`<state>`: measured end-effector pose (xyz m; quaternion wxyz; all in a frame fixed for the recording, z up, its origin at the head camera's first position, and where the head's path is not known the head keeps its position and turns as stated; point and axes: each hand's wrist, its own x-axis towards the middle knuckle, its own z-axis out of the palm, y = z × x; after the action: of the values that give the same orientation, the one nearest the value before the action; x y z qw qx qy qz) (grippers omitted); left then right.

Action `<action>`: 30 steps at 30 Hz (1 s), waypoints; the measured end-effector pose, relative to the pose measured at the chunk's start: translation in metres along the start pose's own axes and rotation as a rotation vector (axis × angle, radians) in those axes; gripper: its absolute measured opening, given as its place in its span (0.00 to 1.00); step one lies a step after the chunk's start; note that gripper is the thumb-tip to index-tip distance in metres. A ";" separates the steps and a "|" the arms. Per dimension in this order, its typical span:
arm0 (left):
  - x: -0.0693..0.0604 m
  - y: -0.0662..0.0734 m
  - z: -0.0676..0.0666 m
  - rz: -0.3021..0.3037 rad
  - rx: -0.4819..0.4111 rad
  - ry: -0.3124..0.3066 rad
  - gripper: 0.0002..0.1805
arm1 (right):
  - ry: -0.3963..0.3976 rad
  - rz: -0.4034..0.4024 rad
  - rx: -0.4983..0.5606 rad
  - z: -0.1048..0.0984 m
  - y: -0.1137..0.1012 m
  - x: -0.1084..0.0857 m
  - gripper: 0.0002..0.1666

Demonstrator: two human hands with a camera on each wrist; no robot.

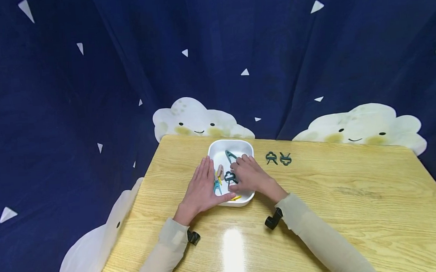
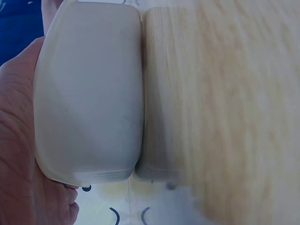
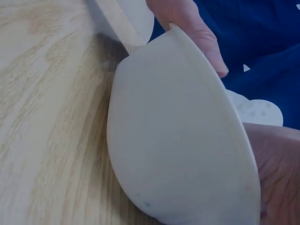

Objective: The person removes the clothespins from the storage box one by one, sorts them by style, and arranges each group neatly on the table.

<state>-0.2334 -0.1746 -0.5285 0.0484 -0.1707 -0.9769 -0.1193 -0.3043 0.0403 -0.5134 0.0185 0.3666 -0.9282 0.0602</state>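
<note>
A white plastic tub [image 1: 230, 142] holds several small clips. My left hand [image 1: 202, 190] rests along its left rim, fingers straight, with the thumb across the near edge. In the left wrist view, the palm lies beside the tub's wall [image 2: 89, 93]. My right hand [image 1: 250, 176] reaches in over the right rim, fingers bent downward. Beside its fingers and thumb is a dark green cloud-shaped clip [image 1: 229, 176]; whether they pinch it is hidden. Also inside are a green clothespin [image 1: 230, 155], a beige clothespin [image 1: 220, 171], a light blue clip [image 1: 217, 186] and yellow pieces [image 1: 236, 198].
Two dark green cloud-shaped clips [image 1: 271, 158] lie on the wooden table [image 1: 336, 195], right of the tub. A dark blue curtain [image 1: 214, 62] with white clouds and triangles hangs behind the table's far edge. Black wrist mounts [image 1: 273, 219] project from both sleeves.
</note>
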 end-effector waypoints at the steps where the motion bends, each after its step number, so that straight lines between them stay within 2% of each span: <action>1: 0.000 0.000 0.000 0.000 -0.001 0.000 0.77 | -0.002 0.004 -0.014 0.001 0.000 0.000 0.35; 9: 0.001 -0.001 0.002 0.002 0.003 0.011 0.77 | -0.009 0.024 -0.074 0.005 -0.003 0.001 0.36; 30: 0.000 -0.002 0.002 -0.011 -0.004 -0.011 0.77 | -0.021 0.077 -0.115 0.009 -0.006 0.003 0.40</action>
<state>-0.2340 -0.1756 -0.5305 0.0419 -0.1662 -0.9778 -0.1208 -0.3021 0.0330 -0.5211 0.0275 0.3295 -0.9437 0.0034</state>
